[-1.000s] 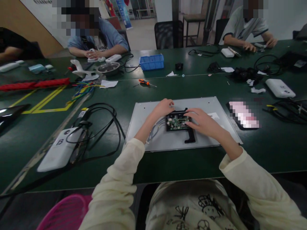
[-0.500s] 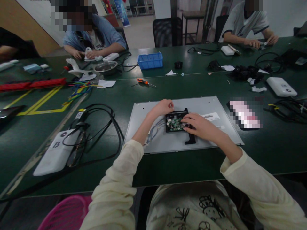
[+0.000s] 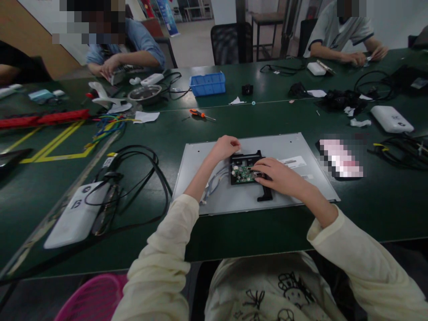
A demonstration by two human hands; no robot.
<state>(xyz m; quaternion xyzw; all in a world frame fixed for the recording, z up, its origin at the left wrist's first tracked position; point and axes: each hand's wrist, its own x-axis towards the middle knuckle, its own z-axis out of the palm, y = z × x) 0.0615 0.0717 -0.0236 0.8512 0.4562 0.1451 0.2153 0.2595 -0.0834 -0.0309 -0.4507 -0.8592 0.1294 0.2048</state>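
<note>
A flat grey metal panel (image 3: 214, 203) lies before me, and a black plastic frame (image 3: 265, 196) rests on it. Within the frame sits a green circuit board (image 3: 243, 174), with grey wires (image 3: 217, 182) running off to the left. My right hand (image 3: 279, 175) comes in from the right, its thumb and fingers around the board's right end, which they partly cover. At the frame's upper left corner is my left hand (image 3: 227, 148), its fingertips pinched together; whatever they hold is too small or hidden to make out.
An orange-handled screwdriver (image 3: 200, 114) lies beyond the panel, and a blue bin (image 3: 207, 84) further back. On the left are a white device (image 3: 75, 216) and looped black cables (image 3: 157, 167). A phone (image 3: 340, 159) lies right. Other people sit across the table.
My left hand's fingers have drawn closer together and tilted slightly at the frame's corner. My right hand stays in place. The co-worker at far left has raised their hands.
</note>
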